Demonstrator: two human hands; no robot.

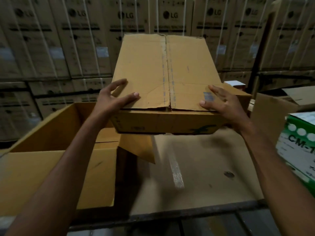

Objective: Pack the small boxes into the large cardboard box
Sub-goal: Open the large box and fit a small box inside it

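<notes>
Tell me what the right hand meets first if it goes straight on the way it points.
The closed box: the right hand points forward-left and its fingers seem to lie on the lid, so it would slide toward the centre seam.

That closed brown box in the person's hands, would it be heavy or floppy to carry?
Probably light: the left hand and right hand carry the closed box with flat fingers. Its creased top flaps may flex or pop open.
</notes>
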